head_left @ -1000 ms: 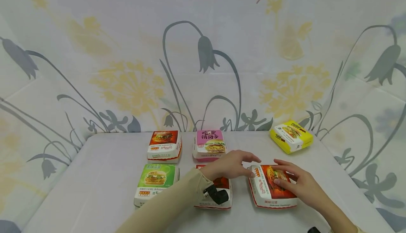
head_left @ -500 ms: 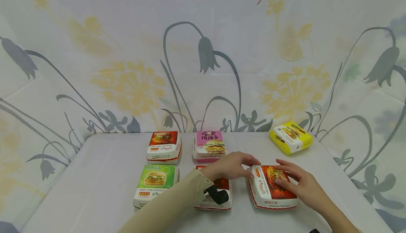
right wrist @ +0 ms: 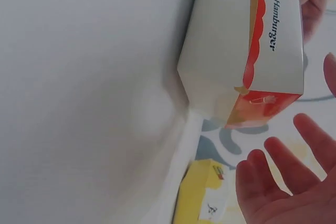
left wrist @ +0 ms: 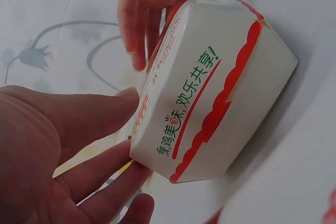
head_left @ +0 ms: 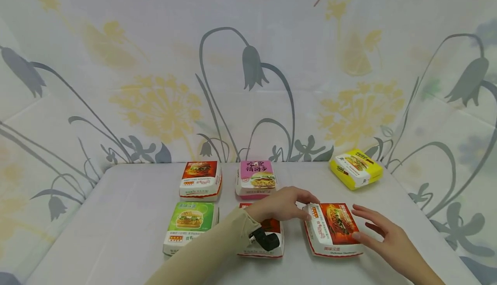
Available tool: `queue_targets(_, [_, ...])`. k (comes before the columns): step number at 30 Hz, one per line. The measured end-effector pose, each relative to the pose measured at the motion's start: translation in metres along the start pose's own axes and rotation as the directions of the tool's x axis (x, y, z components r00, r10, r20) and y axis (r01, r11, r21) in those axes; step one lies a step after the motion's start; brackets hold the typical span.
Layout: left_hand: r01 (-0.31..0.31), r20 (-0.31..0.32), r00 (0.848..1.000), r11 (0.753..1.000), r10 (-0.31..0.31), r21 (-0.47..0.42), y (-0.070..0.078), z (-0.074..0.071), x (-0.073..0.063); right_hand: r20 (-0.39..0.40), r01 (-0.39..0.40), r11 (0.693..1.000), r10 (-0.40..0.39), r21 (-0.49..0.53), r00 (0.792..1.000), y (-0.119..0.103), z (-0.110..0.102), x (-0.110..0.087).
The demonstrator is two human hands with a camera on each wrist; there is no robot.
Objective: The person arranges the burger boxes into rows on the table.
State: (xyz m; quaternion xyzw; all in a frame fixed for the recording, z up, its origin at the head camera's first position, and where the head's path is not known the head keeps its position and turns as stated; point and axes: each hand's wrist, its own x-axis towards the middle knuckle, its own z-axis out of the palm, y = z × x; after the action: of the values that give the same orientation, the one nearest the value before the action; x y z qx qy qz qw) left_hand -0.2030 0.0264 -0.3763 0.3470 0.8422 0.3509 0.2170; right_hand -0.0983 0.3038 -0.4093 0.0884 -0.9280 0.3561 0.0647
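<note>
A red-and-white hamburger box [head_left: 335, 229] sits on the white cloth at front right, its lid closed. At its far left corner is my left hand [head_left: 281, 203], thumb at the lid's left edge and fingers by the far side; the left wrist view shows these fingers [left wrist: 105, 182] fairly straight against the corner. My right hand [head_left: 392, 237] is spread beside the box's right side, thumb close to the lid's edge. In the right wrist view a gap shows between the right hand [right wrist: 294, 182] and the box [right wrist: 236, 40].
Left of the hands stand a second red box [head_left: 272, 227], partly under my left forearm, and a green box [head_left: 194, 220]. Behind them are another red box [head_left: 200, 179] and a pink one [head_left: 256, 177]. A yellow box [head_left: 356, 168] lies angled at back right, before a flowered cloth backdrop [head_left: 248, 104].
My right hand has moved off the lid to the right and slightly nearer, uncovering the burger picture. The left hand has moved slightly down onto the box's corner; the box has hardly moved.
</note>
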Motion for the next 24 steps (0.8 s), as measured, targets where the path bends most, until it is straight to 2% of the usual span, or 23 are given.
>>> queue_targets(5, [-0.006, 0.0, 1.0, 1.0, 0.006, -0.015, -0.0004, 0.0015, 0.0007, 0.005, -0.009, 1.0, 0.009, -0.001, 1.0, 0.0023, 0.0016, -0.0096])
queue_targets(12, [-0.011, 0.005, 1.0, 1.0, 0.011, -0.017, -0.0007, 0.0032, 0.0013, 0.06, -0.039, 0.999, 0.041, -0.031, 0.997, -0.0003, 0.0036, -0.0099])
queue_targets(20, [-0.006, 0.006, 1.0, 1.0, 0.006, -0.024, 0.0003, 0.0016, 0.0005, 0.001, 0.061, 0.998, -0.061, -0.002, 0.998, 0.0027, 0.0043, -0.0088])
queue_targets(24, [0.001, 0.007, 1.0, 1.0, -0.001, -0.031, -0.0003, 0.0007, 0.0, 0.012, 0.059, 0.998, -0.059, 0.011, 0.998, 0.0051, 0.0028, -0.0066])
